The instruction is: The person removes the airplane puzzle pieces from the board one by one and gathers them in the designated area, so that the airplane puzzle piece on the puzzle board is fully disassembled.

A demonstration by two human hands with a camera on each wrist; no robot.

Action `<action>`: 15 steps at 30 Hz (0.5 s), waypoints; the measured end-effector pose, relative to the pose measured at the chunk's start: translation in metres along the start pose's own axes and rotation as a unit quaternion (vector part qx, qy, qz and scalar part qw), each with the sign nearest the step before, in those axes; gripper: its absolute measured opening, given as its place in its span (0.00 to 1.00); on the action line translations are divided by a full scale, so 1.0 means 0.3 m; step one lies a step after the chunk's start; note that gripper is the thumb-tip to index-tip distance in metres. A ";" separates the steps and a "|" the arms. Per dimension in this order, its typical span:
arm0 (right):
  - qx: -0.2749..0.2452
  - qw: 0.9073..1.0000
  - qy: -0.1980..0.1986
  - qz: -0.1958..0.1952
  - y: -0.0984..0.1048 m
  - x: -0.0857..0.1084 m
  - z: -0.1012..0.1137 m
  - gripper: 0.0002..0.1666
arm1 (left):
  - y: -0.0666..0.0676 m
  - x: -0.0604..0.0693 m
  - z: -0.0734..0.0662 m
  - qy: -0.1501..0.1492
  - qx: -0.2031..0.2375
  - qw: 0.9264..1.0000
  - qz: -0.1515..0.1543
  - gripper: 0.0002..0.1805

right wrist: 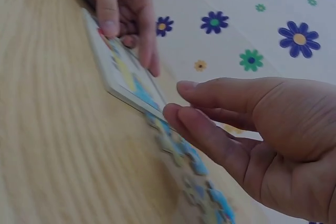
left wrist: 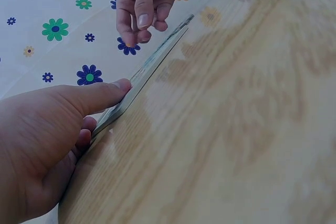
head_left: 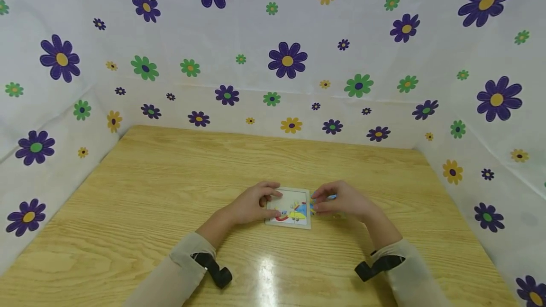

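Note:
A shallow square jigsaw board [head_left: 292, 196] with a pale rim lies on the table, its lower part filled with a red, yellow and blue picture. My left hand [head_left: 252, 203] holds its left side, the thumb on the top face and the other fingers at the edge, as the left wrist view [left wrist: 39, 140] shows. Just past the board's right edge hovers my right hand [head_left: 346, 201], thumb and fingertips apart with nothing visible between them. Below it, several loose jigsaw pieces [right wrist: 197, 163], blue and yellowish, lie beside the board; the hand partly hides them in the head view.
The wood-grain table [head_left: 179, 169] extends around the board. A white flowered cloth [head_left: 247, 27] stands as a wall behind it and on both sides. Each forearm wears a black wrist strap [head_left: 381, 264].

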State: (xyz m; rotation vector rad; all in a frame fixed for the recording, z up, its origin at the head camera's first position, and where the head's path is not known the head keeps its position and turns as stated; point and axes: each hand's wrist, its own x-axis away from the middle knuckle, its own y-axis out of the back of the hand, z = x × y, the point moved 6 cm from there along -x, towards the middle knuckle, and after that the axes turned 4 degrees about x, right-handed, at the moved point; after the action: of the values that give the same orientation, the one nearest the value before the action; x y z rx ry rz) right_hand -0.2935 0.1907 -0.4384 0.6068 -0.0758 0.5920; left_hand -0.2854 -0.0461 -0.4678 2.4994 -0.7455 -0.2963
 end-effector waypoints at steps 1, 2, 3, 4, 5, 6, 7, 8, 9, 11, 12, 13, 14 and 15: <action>0.011 1.000 0.001 -0.005 -0.009 -0.005 0.003 0.20 | 0.000 0.000 -0.001 -0.001 -0.001 1.000 0.000 0.24; 0.016 1.000 0.003 -0.009 -0.018 -0.010 0.006 0.21 | 0.000 0.000 -0.003 -0.003 -0.001 1.000 0.000 0.24; 0.019 1.000 0.001 -0.011 -0.029 -0.013 0.010 0.21 | 0.000 -0.001 -0.003 -0.003 -0.003 1.000 0.001 0.24; 0.013 1.000 0.000 -0.010 -0.040 -0.017 0.013 0.22 | 0.000 -0.001 -0.005 -0.004 -0.001 1.000 0.001 0.24; 0.002 1.000 -0.004 -0.007 -0.053 -0.021 0.014 0.23 | 0.001 -0.002 -0.005 -0.002 -0.002 1.000 0.002 0.24; -0.010 1.000 -0.010 -0.003 -0.066 -0.023 0.016 0.24 | 0.001 -0.002 -0.006 -0.005 -0.002 1.000 0.002 0.24; -0.017 1.000 -0.015 0.000 -0.078 -0.024 0.019 0.24 | 0.002 -0.002 -0.007 -0.005 -0.001 1.000 0.002 0.24; -0.018 1.000 -0.018 0.000 -0.088 -0.025 0.024 0.25 | 0.003 -0.002 -0.009 -0.006 0.000 1.000 0.001 0.24; -0.014 1.000 -0.021 -0.002 -0.097 -0.025 0.030 0.24 | 0.003 -0.002 -0.008 -0.005 -0.001 1.000 0.002 0.24; 0.010 1.000 -0.023 -0.012 -0.108 -0.022 0.045 0.22 | 0.003 -0.002 -0.007 -0.005 -0.001 1.000 0.003 0.24; 0.022 0.999 -0.022 -0.017 -0.112 -0.020 0.054 0.21 | 0.002 -0.002 -0.007 -0.006 -0.001 1.000 0.003 0.24; 0.035 0.999 -0.019 -0.022 -0.115 -0.018 0.062 0.20 | 0.002 -0.002 -0.006 -0.005 -0.001 1.000 0.004 0.24; 0.044 0.999 -0.017 -0.025 -0.117 -0.017 0.069 0.18 | 0.001 -0.001 -0.004 -0.005 -0.002 1.000 0.004 0.24; 0.047 0.998 -0.016 -0.026 -0.120 -0.016 0.075 0.17 | 0.001 -0.001 -0.003 -0.003 -0.002 1.000 0.005 0.24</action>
State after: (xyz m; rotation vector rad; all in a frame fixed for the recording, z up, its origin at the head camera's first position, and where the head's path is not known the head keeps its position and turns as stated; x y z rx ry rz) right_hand -0.2756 0.1520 -0.4397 0.7071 -0.0623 0.5378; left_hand -0.2854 -0.0457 -0.4669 2.4911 -0.7580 -0.3020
